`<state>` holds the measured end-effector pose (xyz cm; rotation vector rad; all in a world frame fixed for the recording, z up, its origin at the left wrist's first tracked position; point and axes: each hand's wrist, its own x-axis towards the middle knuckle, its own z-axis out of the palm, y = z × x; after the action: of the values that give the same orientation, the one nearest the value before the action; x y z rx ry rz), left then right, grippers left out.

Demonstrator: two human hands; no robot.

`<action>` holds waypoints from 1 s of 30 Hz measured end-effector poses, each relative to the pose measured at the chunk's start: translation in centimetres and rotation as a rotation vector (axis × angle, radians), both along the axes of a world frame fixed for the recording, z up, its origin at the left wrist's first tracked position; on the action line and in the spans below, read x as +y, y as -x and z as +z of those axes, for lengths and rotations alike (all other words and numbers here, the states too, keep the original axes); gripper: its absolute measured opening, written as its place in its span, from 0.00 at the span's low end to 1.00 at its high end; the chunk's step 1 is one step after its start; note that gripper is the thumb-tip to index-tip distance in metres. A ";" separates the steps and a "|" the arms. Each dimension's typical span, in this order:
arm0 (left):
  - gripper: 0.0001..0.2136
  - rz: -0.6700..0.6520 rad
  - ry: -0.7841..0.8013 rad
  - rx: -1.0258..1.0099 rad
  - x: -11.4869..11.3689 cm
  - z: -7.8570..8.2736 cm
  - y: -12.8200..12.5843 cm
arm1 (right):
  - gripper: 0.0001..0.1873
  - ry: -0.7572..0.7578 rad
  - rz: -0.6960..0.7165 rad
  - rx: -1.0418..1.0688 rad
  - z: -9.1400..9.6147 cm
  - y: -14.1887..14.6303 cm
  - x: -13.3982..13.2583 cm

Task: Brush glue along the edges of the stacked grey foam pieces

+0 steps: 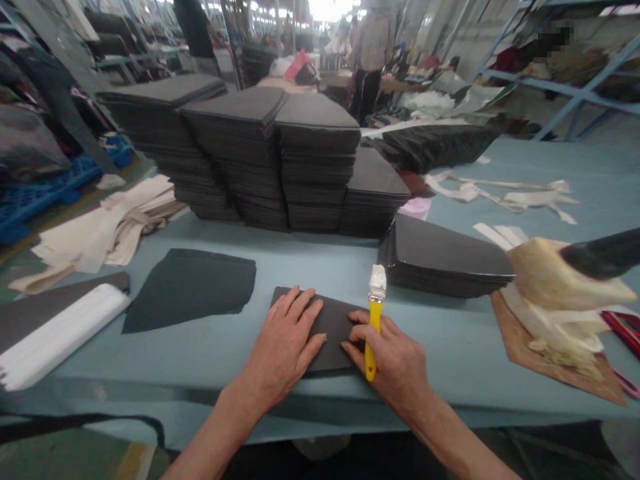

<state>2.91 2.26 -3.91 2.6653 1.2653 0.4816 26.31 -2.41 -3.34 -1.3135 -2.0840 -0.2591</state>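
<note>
A dark grey flat panel (334, 333) lies on the table in front of me. My left hand (287, 337) rests flat on its left part, fingers stretched out. In my right hand (395, 350) is a yellow-handled brush (373, 327), its bristles pointing up and coated in white. The fingertips of that hand also touch the panel's right side. To the left lies a thin dark sheet (193, 290) with an uneven outline. A neat pile of dark panels (450, 250) stands just beyond the brush, to the right.
Tall stacks of dark panels (235, 160) line the back of the blue-green table (440, 360). At left are a white roll-like piece (65, 333) and cream fabric strips (110, 227). A yellowed, glue-crusted container (560, 273) sits on brown board (530, 347) at right. People stand far behind.
</note>
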 end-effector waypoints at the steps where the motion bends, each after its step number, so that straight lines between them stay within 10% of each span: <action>1: 0.24 0.011 0.008 0.001 0.0 -0.1 -0.1 | 0.09 -0.011 0.001 0.005 0.0 0.1 0.0; 16: 0.29 0.076 0.264 -0.049 -0.6 0.1 -0.8 | 0.09 -0.202 0.259 -0.098 -0.9 1.8 3.4; 25: 0.32 0.057 0.314 -0.046 -0.9 1.7 -0.7 | 0.06 -0.147 0.260 0.038 -5.1 2.1 4.6; 30: 0.32 0.089 0.311 0.006 -0.9 2.0 -1.0 | 0.07 -0.165 0.263 0.009 -3.2 2.0 4.7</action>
<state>3.87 1.35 -1.93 2.3633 1.3410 0.2619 24.35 2.29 -6.54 -0.9316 -2.1497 -0.3016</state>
